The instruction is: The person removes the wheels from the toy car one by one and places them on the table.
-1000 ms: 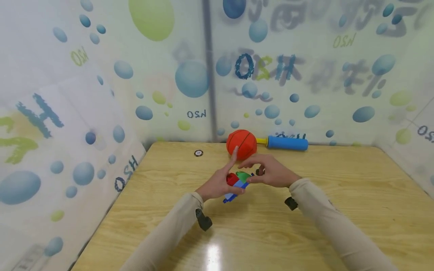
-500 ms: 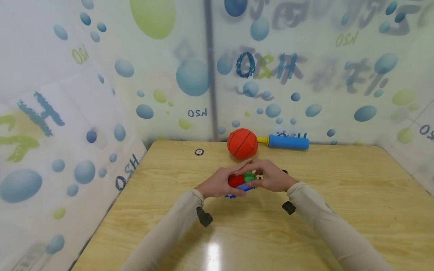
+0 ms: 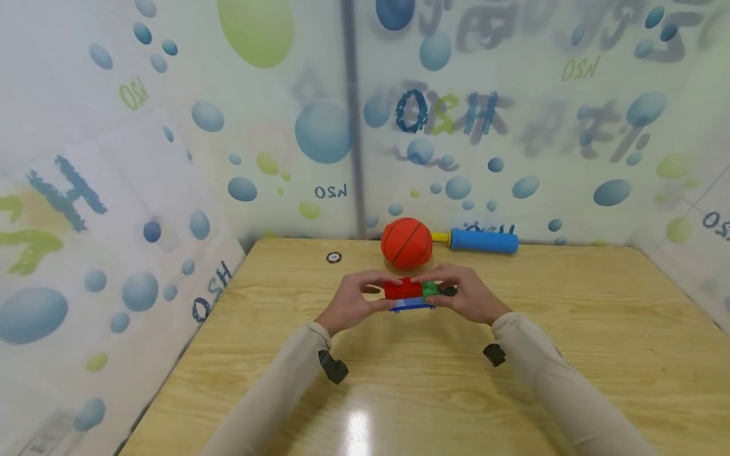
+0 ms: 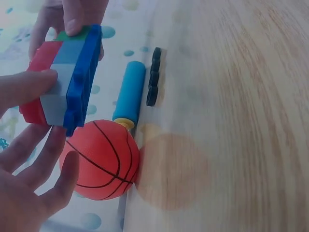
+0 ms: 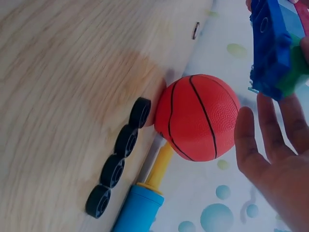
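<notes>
A block-built toy [image 3: 403, 290] hangs above the table between both hands. Red and green blocks top it, light blue ones lie below, and a dark blue base [image 4: 83, 82] runs along its underside. My left hand [image 3: 349, 303] pinches the red and light blue end between thumb and fingers. At the green block [image 3: 430, 290], my right hand [image 3: 472, 296] grips the other end; its thumb lies on the near side. Several black toy wheels [image 5: 113, 170] stand in a row on the table, mostly hidden behind the right hand in the head view.
An orange-red toy basketball [image 3: 407, 244] sits near the table's back edge, just behind the hands. To its right lies a blue hand pump [image 3: 483, 240] with a yellow end. A round chip [image 3: 334, 258] lies back left. Patterned curtains enclose the wooden table [image 3: 274, 392].
The toy has turned from slanted to nearly level, long side toward me. My left hand has shifted slightly left, its raised fingers now over the red block; the right hand has closed onto the green end.
</notes>
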Available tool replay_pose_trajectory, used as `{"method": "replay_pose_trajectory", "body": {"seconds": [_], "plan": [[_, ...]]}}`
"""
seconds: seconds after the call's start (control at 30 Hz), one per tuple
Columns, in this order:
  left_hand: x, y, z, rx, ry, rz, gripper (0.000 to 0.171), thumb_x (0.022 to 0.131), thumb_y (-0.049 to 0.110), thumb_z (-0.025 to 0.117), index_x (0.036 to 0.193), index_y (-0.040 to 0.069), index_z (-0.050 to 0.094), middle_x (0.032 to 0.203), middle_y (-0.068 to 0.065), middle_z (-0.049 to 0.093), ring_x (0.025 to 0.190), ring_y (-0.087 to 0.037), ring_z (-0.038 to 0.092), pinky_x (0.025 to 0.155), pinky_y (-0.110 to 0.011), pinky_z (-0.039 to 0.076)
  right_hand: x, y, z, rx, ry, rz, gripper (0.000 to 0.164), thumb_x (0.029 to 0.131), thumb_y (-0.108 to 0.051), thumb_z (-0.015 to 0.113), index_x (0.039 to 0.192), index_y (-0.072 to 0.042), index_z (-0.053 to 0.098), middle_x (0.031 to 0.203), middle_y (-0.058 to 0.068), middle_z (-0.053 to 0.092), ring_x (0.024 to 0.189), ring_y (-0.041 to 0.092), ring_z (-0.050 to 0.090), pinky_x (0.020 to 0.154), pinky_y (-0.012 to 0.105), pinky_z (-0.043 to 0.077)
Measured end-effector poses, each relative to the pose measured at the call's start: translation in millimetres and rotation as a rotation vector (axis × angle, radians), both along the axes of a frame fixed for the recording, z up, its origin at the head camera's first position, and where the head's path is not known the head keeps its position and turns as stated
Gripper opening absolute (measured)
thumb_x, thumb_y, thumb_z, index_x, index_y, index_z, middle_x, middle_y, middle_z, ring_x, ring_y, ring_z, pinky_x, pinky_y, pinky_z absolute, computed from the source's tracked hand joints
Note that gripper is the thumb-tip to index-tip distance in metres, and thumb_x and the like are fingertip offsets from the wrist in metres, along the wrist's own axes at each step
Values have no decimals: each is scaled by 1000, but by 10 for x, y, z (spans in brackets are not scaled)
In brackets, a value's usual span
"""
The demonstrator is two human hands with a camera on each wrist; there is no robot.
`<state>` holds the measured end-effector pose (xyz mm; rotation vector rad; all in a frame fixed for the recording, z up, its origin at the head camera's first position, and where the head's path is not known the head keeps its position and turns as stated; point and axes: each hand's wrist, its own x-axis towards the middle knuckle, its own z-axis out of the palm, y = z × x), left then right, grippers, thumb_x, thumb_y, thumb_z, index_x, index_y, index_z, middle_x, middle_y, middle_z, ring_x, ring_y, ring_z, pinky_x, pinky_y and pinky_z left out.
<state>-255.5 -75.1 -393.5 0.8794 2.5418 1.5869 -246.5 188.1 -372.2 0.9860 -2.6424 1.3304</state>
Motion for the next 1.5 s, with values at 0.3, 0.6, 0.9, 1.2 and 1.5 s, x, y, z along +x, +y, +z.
{"method": "replay_pose_trajectory", "body": {"seconds": [0.3,0.6,0.9,1.2,1.5], "plan": [[-72,57,-47,-80,-30,71,34,85,11,79,116,25,74,123,1,70,109,-21,66,93,-45,56,-142,-10,-83,84,-13,-14,39,88,1,72,125,-10,71,127,14,70,115,35,66,89,48,60],[-136,123,-105,-203,-3,18,29,85,9,79,111,21,73,120,2,73,109,-19,67,92,-42,55,-168,29,-105,273,60,-33,41,83,-6,79,121,-22,75,110,-2,76,101,23,49,84,37,41],[-94,137,-111,-267,-33,11,27,84,5,79,108,19,74,119,0,73,112,-22,66,98,-45,52,-196,15,-158,325,6,-4,40,83,-8,80,120,-24,75,105,-4,74,101,24,50,83,34,36],[-90,148,-150,-306,-41,-3,29,85,1,77,109,16,73,121,-1,73,115,-23,65,105,-44,51,-218,-13,-233,364,-11,-16,40,83,-7,80,118,-25,76,102,-7,73,104,19,48,86,35,40],[-89,125,-190,-284,-73,-2,29,85,2,77,111,16,73,123,-3,72,114,-23,65,101,-44,53,-213,-1,-245,387,8,8,42,84,-6,79,121,-24,74,108,-5,75,103,19,50,87,36,40]]}}
